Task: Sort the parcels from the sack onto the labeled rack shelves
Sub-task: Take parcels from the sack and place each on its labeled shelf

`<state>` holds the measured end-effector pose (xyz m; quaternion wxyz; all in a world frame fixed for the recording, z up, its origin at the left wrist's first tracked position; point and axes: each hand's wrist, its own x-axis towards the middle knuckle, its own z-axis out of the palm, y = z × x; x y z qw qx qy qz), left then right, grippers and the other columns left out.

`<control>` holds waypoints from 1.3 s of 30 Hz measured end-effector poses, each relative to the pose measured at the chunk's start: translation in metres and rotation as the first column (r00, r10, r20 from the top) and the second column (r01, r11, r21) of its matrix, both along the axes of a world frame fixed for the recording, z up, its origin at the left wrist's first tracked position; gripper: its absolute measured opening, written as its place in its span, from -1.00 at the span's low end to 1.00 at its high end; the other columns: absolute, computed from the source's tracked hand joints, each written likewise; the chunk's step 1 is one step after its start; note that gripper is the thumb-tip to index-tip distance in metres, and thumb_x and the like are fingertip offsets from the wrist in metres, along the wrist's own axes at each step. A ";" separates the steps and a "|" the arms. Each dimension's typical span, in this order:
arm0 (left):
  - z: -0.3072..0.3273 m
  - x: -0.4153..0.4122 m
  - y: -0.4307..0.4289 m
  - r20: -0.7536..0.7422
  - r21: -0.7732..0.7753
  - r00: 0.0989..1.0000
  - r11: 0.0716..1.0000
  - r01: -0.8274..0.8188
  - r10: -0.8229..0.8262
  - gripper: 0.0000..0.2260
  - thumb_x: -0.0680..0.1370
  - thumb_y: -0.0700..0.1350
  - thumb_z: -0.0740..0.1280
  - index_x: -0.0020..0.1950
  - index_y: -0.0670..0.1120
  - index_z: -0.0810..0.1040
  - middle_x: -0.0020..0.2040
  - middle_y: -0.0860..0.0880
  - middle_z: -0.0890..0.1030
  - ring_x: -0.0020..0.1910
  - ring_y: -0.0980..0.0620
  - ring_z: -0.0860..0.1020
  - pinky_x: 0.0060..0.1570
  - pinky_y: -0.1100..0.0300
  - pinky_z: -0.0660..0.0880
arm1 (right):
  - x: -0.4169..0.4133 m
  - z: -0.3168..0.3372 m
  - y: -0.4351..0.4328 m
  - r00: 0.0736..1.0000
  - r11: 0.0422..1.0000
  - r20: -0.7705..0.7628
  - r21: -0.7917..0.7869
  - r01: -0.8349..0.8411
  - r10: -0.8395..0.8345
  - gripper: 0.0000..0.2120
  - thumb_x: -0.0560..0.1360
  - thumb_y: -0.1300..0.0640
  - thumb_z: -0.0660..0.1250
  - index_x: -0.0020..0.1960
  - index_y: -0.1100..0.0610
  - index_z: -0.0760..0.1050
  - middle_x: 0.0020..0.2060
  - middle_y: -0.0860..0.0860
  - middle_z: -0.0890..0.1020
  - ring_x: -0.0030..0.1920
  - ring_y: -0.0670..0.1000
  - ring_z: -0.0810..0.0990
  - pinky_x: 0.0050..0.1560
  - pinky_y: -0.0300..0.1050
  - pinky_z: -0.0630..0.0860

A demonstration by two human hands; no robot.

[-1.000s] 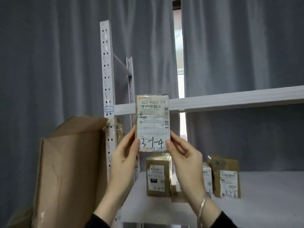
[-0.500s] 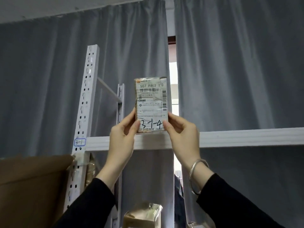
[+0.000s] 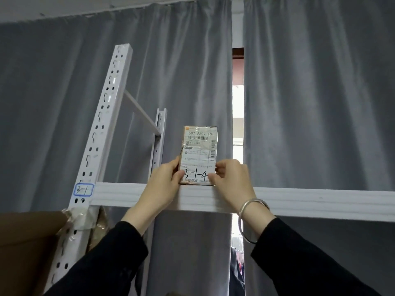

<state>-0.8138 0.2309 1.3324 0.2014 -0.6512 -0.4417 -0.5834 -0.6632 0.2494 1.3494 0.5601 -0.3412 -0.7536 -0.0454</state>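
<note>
Parcel (image 3: 198, 155) has dropped from mid-air onto shelf (image 3: 299, 201) edge, upright, label out so "3-1-4" matches 3-1 tag (image 3: 83, 190). Left hand (image 3: 164, 184) & right hand (image 3: 232, 180) both pinch its lower sides, steadying it.

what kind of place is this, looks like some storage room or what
Probably a small parcel sorting or storage room. A white slotted metal rack carries a handwritten shelf tag "3-1", and both hands stand a parcel marked "3-1-4" on that shelf. Grey curtains hang behind.
</note>
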 end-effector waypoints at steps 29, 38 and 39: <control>-0.061 0.121 -0.022 0.043 -0.094 0.857 0.852 0.514 -0.513 -0.44 0.56 -0.03 0.28 0.51 -0.04 0.15 0.50 0.04 0.23 0.48 0.06 0.21 0.41 0.21 0.14 | 0.098 -0.071 -0.063 0.861 0.863 0.056 0.066 0.502 -0.505 -0.69 0.54 0.13 0.21 0.27 0.14 0.46 0.16 0.03 0.60 0.21 0.03 0.50 0.42 -0.01 0.19; -0.111 0.361 -0.101 0.062 -0.307 0.528 0.488 0.817 -0.847 -0.40 0.50 -0.02 0.36 0.49 -0.07 0.22 0.47 -0.08 0.31 0.46 0.01 0.27 0.44 0.03 0.23 | 0.342 -0.141 -0.246 0.565 0.556 0.034 -0.138 0.820 -0.824 -0.57 0.51 0.12 0.27 0.37 0.13 0.35 0.28 0.05 0.53 0.31 0.05 0.46 0.35 -0.08 0.32; -0.120 0.391 -0.117 0.077 -0.324 0.485 0.438 0.839 -0.871 -0.40 0.50 -0.02 0.37 0.49 -0.06 0.22 0.47 -0.07 0.30 0.46 0.01 0.27 0.44 0.03 0.24 | 0.368 -0.149 -0.273 0.529 0.518 0.037 -0.150 0.842 -0.848 -0.56 0.51 0.13 0.28 0.37 0.13 0.35 0.28 0.05 0.53 0.31 0.03 0.46 0.32 -0.18 0.32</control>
